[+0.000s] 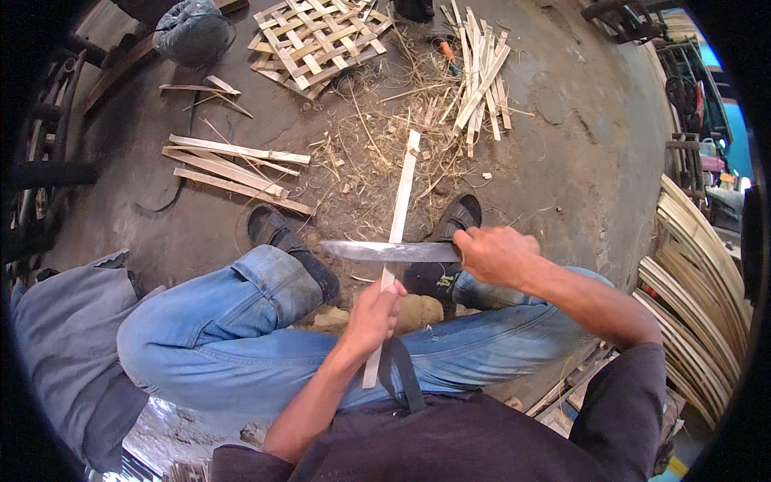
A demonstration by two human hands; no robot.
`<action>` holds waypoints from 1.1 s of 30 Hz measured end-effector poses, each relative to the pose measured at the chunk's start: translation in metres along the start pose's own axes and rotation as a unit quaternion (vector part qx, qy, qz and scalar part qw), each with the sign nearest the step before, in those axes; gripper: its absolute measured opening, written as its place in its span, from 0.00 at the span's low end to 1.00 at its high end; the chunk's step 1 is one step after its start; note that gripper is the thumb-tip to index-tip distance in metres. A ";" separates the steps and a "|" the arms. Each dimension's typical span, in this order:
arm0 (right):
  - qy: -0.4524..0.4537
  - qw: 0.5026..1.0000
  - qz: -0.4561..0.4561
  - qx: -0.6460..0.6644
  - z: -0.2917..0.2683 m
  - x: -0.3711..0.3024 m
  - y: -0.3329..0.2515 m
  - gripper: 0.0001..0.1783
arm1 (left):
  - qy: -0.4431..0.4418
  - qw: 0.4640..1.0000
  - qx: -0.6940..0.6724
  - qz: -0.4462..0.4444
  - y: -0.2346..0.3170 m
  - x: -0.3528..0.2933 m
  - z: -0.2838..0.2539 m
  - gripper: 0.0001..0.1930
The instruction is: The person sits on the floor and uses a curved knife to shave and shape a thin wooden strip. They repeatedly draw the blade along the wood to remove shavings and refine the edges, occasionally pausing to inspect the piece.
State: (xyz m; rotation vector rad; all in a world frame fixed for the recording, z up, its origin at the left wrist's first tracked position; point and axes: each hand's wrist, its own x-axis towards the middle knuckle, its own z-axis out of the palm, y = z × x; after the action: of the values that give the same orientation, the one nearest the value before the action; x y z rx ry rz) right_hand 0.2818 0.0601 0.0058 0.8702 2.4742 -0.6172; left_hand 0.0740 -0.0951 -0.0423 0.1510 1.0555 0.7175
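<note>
A long pale strip, bamboo by its look [405, 178], runs from my lap out between my feet. My left hand [375, 315] is closed around its lower part, with the near end sticking out below the fist. Across the strip, just beyond that fist, lies the broad metal blade of a large knife [361, 251], pointing left. My right hand [496, 255] is closed at the blade's right end; the fingers hide the handle. Whether the edge bites into the strip cannot be seen.
Shavings [361, 145] litter the floor ahead. A woven lattice panel [317, 40] lies at the far middle, loose strips [482, 76] right of it. More strips [233, 169] rest left of my feet. Long bent slats [695, 297] are stacked at right. A stuffed plastic bag [193, 34] sits far left.
</note>
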 end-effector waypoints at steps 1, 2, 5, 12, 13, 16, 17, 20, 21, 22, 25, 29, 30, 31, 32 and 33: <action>0.020 0.998 0.053 -0.001 -0.002 0.005 0.006 0.09 | 0.000 1.000 0.005 0.002 0.000 0.000 0.001 0.09; 0.039 0.994 0.105 -0.003 -0.007 0.016 0.020 0.09 | 0.000 1.000 0.010 0.005 0.000 0.000 0.002 0.09; 0.081 0.986 0.142 -0.032 -0.019 0.029 0.046 0.08 | 0.005 0.999 0.043 0.017 0.004 -0.001 0.004 0.10; 0.127 0.974 0.170 -0.075 -0.026 0.045 0.063 0.15 | 0.016 0.998 0.051 0.028 0.004 0.000 0.004 0.10; 0.123 0.977 0.170 -0.048 -0.035 0.043 0.057 0.16 | 0.022 0.996 0.068 0.051 0.006 0.001 0.004 0.10; 0.076 0.985 0.145 0.045 -0.035 0.027 0.030 0.19 | 0.035 0.991 0.097 0.081 -0.001 0.003 0.000 0.10; 0.031 0.991 0.120 0.050 -0.024 0.023 0.013 0.17 | 0.038 0.990 0.102 0.086 -0.005 0.005 -0.002 0.10; 0.052 0.995 -0.035 -0.081 0.003 0.005 -0.008 0.07 | 0.065 0.968 0.207 0.128 -0.014 0.012 -0.005 0.11; 0.081 0.986 -0.080 -0.120 0.007 0.007 -0.006 0.05 | 0.077 0.959 0.228 0.147 -0.019 0.013 -0.006 0.12; 0.097 0.985 -0.037 -0.134 0.008 0.014 0.011 0.05 | 0.076 0.954 0.229 0.179 -0.024 0.015 -0.005 0.12; 0.194 0.951 0.191 -0.149 -0.016 0.043 0.084 0.06 | 0.059 0.958 0.235 0.157 -0.016 0.006 0.002 0.12; 0.265 0.950 0.158 -0.037 -0.029 0.039 0.072 0.11 | 0.029 0.989 0.109 0.091 -0.006 0.004 -0.002 0.11; 0.252 0.959 0.121 -0.050 -0.017 0.035 0.066 0.12 | 0.012 0.996 0.051 0.069 0.000 0.005 -0.001 0.11; 0.235 0.966 0.086 -0.063 -0.010 0.033 0.062 0.13 | -0.008 0.999 -0.008 0.042 0.006 0.001 0.001 0.11; 0.227 0.967 0.111 -0.037 -0.012 0.036 0.064 0.15 | -0.029 0.997 -0.066 0.014 0.011 0.000 0.003 0.10; 0.217 0.967 0.135 -0.008 -0.014 0.041 0.065 0.16 | -0.043 0.996 -0.074 0.011 0.013 0.000 0.003 0.11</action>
State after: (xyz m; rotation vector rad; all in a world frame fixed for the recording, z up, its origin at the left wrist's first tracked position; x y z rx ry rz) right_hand 0.2921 0.1323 -0.0218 1.4365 2.6538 -0.3354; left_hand 0.0707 -0.0850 -0.0350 0.0652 0.9168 0.7985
